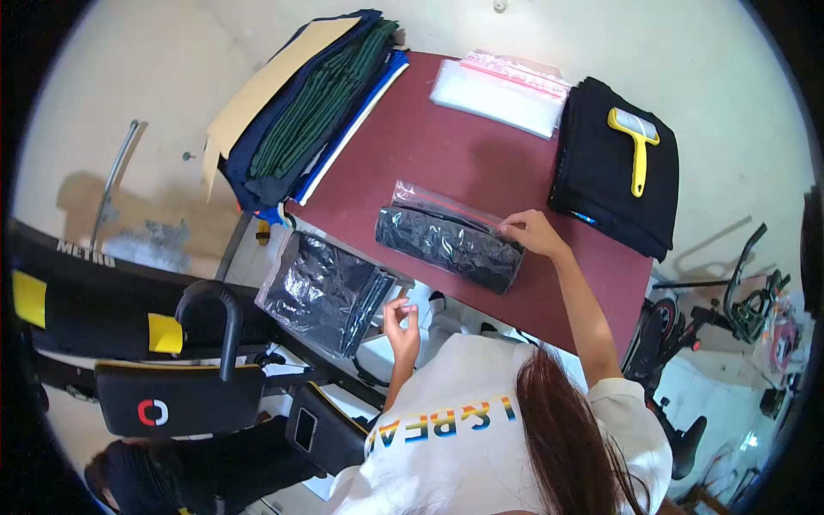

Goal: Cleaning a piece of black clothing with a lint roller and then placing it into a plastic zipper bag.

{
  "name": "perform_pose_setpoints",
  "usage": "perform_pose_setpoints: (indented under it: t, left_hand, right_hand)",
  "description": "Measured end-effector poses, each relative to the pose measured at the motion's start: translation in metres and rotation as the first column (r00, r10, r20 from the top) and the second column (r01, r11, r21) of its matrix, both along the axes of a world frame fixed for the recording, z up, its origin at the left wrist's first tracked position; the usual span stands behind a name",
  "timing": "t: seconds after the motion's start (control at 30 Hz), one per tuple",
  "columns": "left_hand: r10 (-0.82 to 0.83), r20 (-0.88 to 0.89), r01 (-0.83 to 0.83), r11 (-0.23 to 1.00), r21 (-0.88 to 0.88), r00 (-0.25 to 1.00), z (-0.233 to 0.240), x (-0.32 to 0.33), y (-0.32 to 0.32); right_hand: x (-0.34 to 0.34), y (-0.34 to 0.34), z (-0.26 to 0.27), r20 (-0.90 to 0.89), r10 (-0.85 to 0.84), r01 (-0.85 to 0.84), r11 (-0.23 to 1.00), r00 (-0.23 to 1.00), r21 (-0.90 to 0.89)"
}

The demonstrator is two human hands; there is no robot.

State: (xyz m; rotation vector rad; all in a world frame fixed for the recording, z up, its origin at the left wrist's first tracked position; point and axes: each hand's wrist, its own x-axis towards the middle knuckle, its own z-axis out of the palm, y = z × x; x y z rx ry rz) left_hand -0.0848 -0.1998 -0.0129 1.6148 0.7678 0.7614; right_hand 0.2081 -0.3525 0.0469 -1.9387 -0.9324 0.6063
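A folded dark cloth packed in a clear zip bag [447,248] lies across the near edge of the maroon table [412,154]. My right hand [534,233] pinches the right end of the bag's open-looking flap, beside its red zip strip. Lower left of the bag, my left hand [402,325] hangs off the table's edge with fingers loosely curled and nothing visible in it. Next to that hand is a stack of bagged dark garments [325,293], below the table's left front corner.
Folded dark, green and blue cloths [315,103] are piled at the left. Clear zip bags [499,96] lie at the back. A yellow lint roller [637,148] rests on folded black cloth [611,199]. Gym equipment [180,399] and a person in black [225,460] are lower left.
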Motion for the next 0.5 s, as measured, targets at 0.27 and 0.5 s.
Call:
perform_pose_setpoints:
  t: [0.27, 0.5]
  left_hand:
    - [0.082, 0.025, -0.071, 0.948, -0.311, 0.996, 0.004, -0.016, -0.018]
    - [-0.198, 0.357, 0.402, 0.586, -0.703, 0.913, 0.040, 0.029, -0.012]
  right_hand:
    - [-0.055, -0.028, 0.181, -0.005, -0.031, 0.031, 0.923, 1.000, 0.383]
    - [-0.084, -0.045, 0.222, 0.132, 0.086, -0.147, 0.802, 0.987, 0.579]
